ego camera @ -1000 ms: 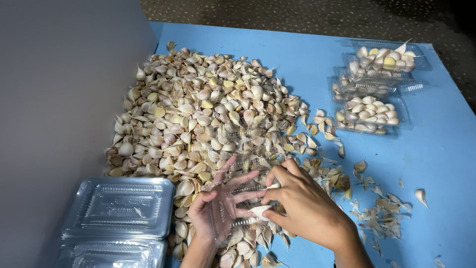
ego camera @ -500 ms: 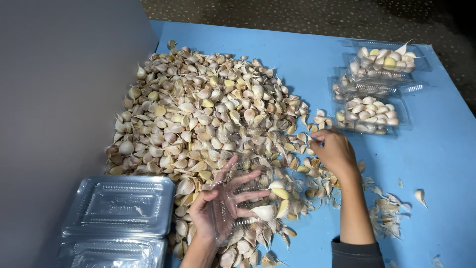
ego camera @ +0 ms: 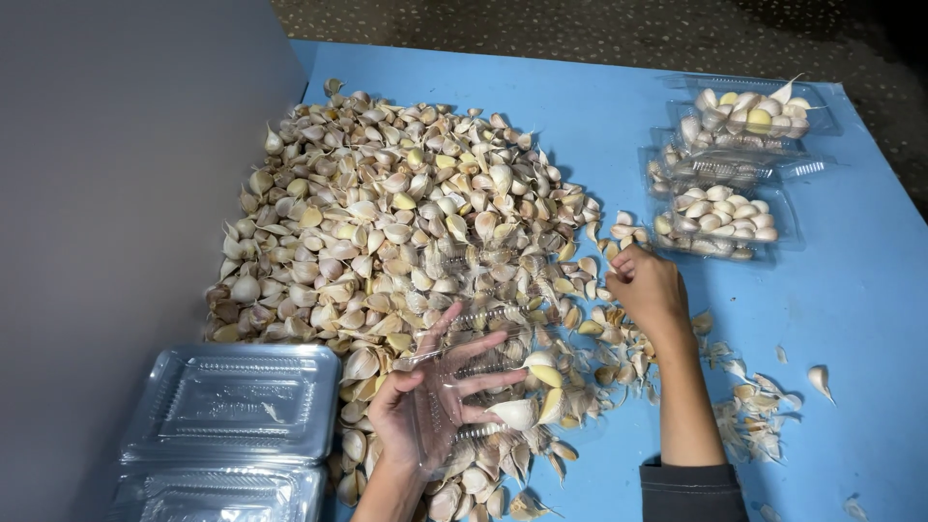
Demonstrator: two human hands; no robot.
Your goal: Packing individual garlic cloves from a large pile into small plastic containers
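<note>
Blue table fills most of the view, grey wall along its left edge. Big heap of garlic cloves sits on the table against that wall; everything below is placed relative to this heap.

Stack of empty clear plastic boxes lies just off the heap's lower left corner, touching its edge. Three filled boxes of cloves sit well to the right of the heap, near the table's far right side, packed close together.

Open clear box is at the heap's lower edge, held up over the cloves, with a few cloves inside it at the right end. Left hand grips this box from beneath, palm up, fingers spread wide across the clear plastic.

Right hand rests at the heap's right fringe, fingers curled down into the loose cloves; cannot tell whether it has hold of any.

Loose skins and single cloves are scattered right of the heap's lower end.
</note>
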